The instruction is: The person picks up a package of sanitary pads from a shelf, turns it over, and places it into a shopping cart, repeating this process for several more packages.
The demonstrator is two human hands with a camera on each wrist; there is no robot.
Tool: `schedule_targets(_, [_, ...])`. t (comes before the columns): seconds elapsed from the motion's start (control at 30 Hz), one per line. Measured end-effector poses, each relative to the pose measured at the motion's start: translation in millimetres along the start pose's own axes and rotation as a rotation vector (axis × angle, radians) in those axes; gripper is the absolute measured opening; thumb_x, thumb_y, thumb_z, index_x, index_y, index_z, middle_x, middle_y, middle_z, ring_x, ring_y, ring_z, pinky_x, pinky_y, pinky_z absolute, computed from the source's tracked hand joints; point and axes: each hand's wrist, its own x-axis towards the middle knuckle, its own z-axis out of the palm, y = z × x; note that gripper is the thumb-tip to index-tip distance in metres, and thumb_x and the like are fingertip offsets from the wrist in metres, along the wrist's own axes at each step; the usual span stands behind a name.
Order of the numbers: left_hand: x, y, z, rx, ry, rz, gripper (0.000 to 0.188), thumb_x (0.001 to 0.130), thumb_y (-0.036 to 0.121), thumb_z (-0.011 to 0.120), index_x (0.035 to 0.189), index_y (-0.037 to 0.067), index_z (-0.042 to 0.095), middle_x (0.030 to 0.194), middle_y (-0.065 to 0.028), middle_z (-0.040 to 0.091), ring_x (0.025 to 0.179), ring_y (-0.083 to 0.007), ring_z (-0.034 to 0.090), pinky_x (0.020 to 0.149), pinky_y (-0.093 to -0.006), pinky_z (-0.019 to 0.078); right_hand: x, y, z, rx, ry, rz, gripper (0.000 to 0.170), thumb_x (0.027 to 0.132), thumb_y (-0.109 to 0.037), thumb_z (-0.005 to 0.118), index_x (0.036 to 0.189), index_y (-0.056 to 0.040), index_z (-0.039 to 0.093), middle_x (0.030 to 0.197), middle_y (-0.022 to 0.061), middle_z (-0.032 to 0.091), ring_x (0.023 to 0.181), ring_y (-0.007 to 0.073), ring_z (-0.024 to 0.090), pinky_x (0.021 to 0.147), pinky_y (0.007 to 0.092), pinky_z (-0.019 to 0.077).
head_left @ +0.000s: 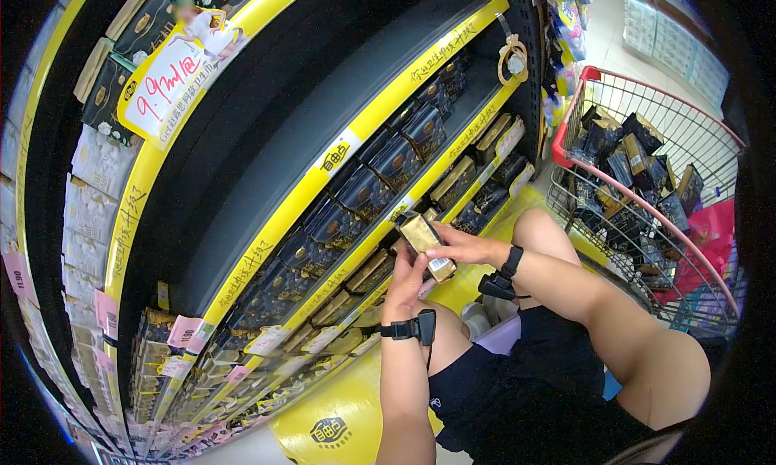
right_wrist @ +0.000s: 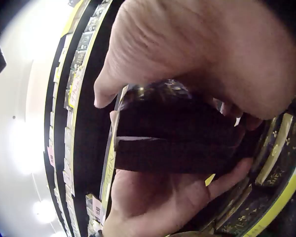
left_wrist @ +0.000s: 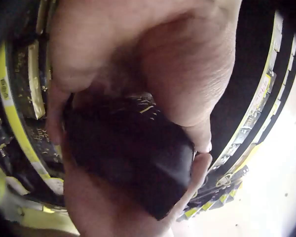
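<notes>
A black and gold sanitary pad pack [head_left: 422, 234] is held between both hands in front of the lower shelves. My left hand [head_left: 404, 277] grips it from the near left side, thumb against its edge. From the right, my right hand [head_left: 462, 245] holds the other side, its fingers on the gold face near a white label. The dark side of the pack [left_wrist: 130, 148] fills the middle of the left wrist view, with fingers around both ends. In the right wrist view, a pale line crosses the dark pack [right_wrist: 175, 136], and parts of the fingers behind it are hidden.
Similar black packs [head_left: 364, 192] stand in rows on the yellow-edged shelves [head_left: 323, 162]. At the right, a red-handled wire cart [head_left: 570, 142] holds many such packs and a pink bag [head_left: 703, 247]. A handwritten price sign [head_left: 166, 89] hangs at upper left. The person's bare knees are close below the hands.
</notes>
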Motion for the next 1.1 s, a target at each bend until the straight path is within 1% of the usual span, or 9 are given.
schedule_targets(0.1, [3,0,0,0.047,0.024,0.047,0.076,0.087,0.049,0.068,0.139,0.004,0.036,0.131,-0.01,0.051,0.122,-0.0226,0.049,0.1,-0.0369,0.0435,3,-6,-7,-0.252,0.063,0.001,0.069,0.092,-0.039,0.063,0.14,0.0052,0.04,0.129,0.0198,0.054,0.123,0.0256,0.048,0.104,0.0368,0.0385])
schedule_targets(0.23, [-5,27,17,0.039,0.234,-0.016,0.05,0.099,0.04,0.054,0.134,0.006,0.041,0.122,-0.0055,0.056,0.107,-0.0151,0.055,0.091,-0.0312,0.0451,5,-6,-8,0.271,0.355,0.205,0.044,0.1,-0.025,0.052,0.136,-0.0008,0.045,0.118,0.0093,0.058,0.105,0.0163,0.055,0.09,0.0293,0.0447])
schedule_targets(0.33, [4,9,-6,-0.027,0.23,0.069,0.031,0.099,0.025,0.056,0.123,0.008,0.046,0.114,-0.0041,0.059,0.1,-0.0129,0.057,0.089,-0.0306,0.046,12,30,-15,0.28,0.444,0.1,0.037,0.103,-0.021,0.044,0.134,-0.001,0.046,0.118,0.007,0.058,0.105,0.014,0.055,0.091,0.0277,0.044])
schedule_targets(0.53, [3,8,-1,0.013,0.185,0.147,0.047,0.089,0.024,0.071,0.123,0.005,0.044,0.115,-0.0076,0.057,0.107,-0.0168,0.053,0.094,-0.0316,0.0432,1,6,-1,0.295,0.261,0.033,0.059,0.103,-0.041,0.041,0.141,0.0032,0.037,0.136,0.0102,0.048,0.127,0.0169,0.042,0.109,0.0312,0.0309])
schedule_targets(0.63, [-6,18,11,0.106,0.118,0.194,0.074,0.082,0.035,0.079,0.134,0.003,0.037,0.125,-0.0107,0.053,0.118,-0.0218,0.05,0.103,-0.0355,0.039,-2,-3,-7,0.146,0.04,0.012,0.065,0.101,-0.044,0.046,0.144,0.0023,0.034,0.138,0.0116,0.046,0.128,0.0182,0.041,0.11,0.0317,0.0295])
schedule_targets(0.67, [-8,18,11,0.047,0.065,0.099,0.096,0.075,0.043,0.083,0.143,0.003,0.028,0.135,-0.0122,0.047,0.126,-0.0238,0.046,0.106,-0.036,0.0366,-5,-7,-6,0.15,0.015,0.052,0.073,0.096,-0.05,0.051,0.144,0.0023,0.034,0.138,0.0149,0.046,0.129,0.0222,0.041,0.11,0.0325,0.0287])
schedule_targets(0.77, [-7,0,-3,-0.004,0.038,-0.017,0.097,0.077,0.043,0.081,0.146,0.004,0.025,0.137,-0.0121,0.047,0.126,-0.0226,0.045,0.106,-0.0348,0.037,-7,-11,-7,-0.49,-0.048,0.038,0.081,0.091,-0.054,0.058,0.144,0.0022,0.033,0.138,0.0192,0.046,0.129,0.0268,0.041,0.111,0.0337,0.0287])
schedule_targets(0.9, [-6,3,-4,-0.031,0.087,0.024,0.085,0.083,0.037,0.077,0.143,0.002,0.03,0.134,-0.0113,0.049,0.12,-0.0212,0.05,0.102,-0.0346,0.0415,-8,-9,2,-0.182,-0.103,0.092,0.082,0.086,-0.051,0.066,0.139,0.0059,0.04,0.138,0.0239,0.046,0.125,0.03,0.046,0.107,0.0352,0.0347])
schedule_targets(1.1, [3,9,6,0.002,0.347,0.093,0.066,0.089,0.029,0.071,0.137,0.0,0.036,0.125,-0.0118,0.054,0.109,-0.0187,0.055,0.092,-0.0335,0.047,-2,-1,9,0.002,0.089,0.207,0.057,0.096,-0.031,0.056,0.138,0.0054,0.042,0.127,0.0178,0.056,0.116,0.0222,0.053,0.098,0.0319,0.0429])
